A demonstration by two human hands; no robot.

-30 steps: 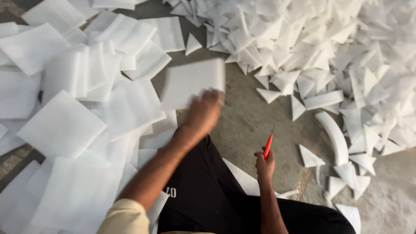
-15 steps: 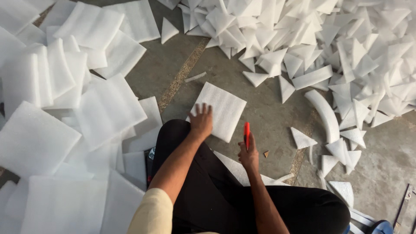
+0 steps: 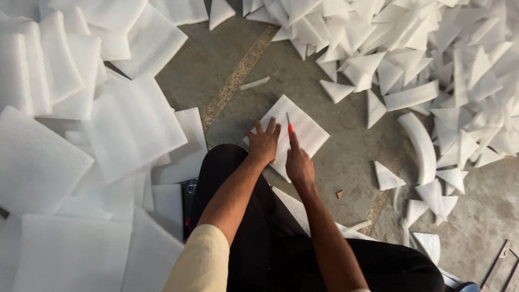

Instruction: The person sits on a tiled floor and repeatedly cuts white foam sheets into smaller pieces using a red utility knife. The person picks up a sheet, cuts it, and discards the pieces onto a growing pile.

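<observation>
Foam square (image 3: 303,130) lies flat on the concrete floor (image 3: 351,157) before the knees, left hand (image 3: 263,143) spread open pinning it steady, right hand (image 3: 299,165) gripping a red-handled knife (image 3: 289,125) blade-down across it.

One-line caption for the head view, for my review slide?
Left hand presses a square white foam sheet flat on the concrete floor while the right hand sets a red-handled knife on it.

Bare grey concrete floor (image 3: 357,157), with a rough seam running across it. On it lie a square white foam sheet (image 3: 303,132), stacked foam sheets (image 3: 81,135) at left, a heap of foam triangles (image 3: 421,48) at right, and a small brown scrap (image 3: 339,193), perhaps cardboard
</observation>
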